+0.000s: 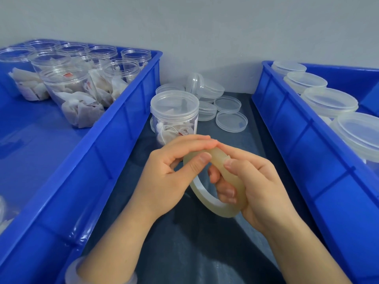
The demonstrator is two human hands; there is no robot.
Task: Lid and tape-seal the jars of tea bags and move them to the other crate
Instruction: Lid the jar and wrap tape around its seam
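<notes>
Left hand (pixel 174 175) and right hand (pixel 254 189) together, fingers (pixel 194 143) curled round a tape roll (pixel 217 209).

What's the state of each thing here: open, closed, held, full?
middle jar: upright, lid on, tea bags inside.
tape roll: held in both hands.
left hand: pinches the roll's top.
right hand: grips the roll, fingers through its hole.
left jars: in the left crate, no lids, tea bags inside.
right jars: in the right crate, lids on.
loose lids: lying on the table, one on edge.
</notes>
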